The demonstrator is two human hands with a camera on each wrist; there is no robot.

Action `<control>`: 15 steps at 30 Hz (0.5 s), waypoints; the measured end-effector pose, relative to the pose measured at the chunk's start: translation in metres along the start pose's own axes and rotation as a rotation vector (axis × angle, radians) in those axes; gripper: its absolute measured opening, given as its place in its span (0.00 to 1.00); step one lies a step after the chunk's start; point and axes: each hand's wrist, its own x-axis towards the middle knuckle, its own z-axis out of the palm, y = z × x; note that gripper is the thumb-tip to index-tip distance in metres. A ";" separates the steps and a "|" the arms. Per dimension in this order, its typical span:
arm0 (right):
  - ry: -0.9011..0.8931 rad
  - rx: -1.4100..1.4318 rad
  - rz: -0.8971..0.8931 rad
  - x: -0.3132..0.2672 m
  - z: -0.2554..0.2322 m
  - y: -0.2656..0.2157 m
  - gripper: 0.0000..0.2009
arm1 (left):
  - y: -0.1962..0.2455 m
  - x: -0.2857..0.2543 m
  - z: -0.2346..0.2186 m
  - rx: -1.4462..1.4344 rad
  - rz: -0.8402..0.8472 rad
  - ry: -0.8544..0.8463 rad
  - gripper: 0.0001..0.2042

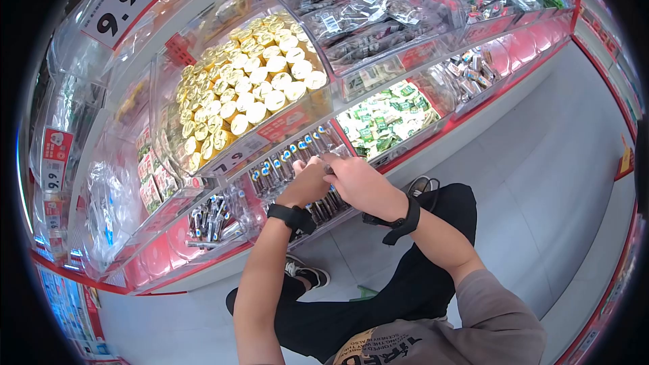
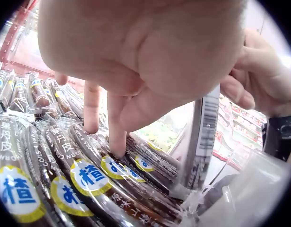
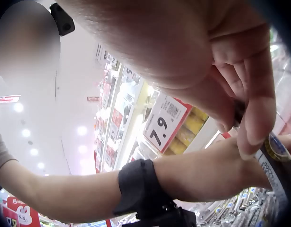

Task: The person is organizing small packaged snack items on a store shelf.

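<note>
Dark wrapped sticks with blue-and-yellow labels lie in rows in a clear bin. My left hand is over them; in the left wrist view its fingers point down, fairly straight, one fingertip against a wrapper. Beside it my right hand pinches one wrapped stick between thumb and fingers, as the right wrist view shows. That stick stands nearly upright in the left wrist view, its upper end hidden behind my left hand.
Above sits a bin of gold-capped cups, with a 7.9 price tag on a shelf. Green-and-white packets lie to the right, other small sticks to the left. A red-edged shelf front runs near my knees and shoes.
</note>
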 end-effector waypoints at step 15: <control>-0.166 -0.217 -0.038 -0.006 0.011 0.006 0.23 | -0.028 -0.003 -0.005 -0.484 -0.073 -0.219 0.22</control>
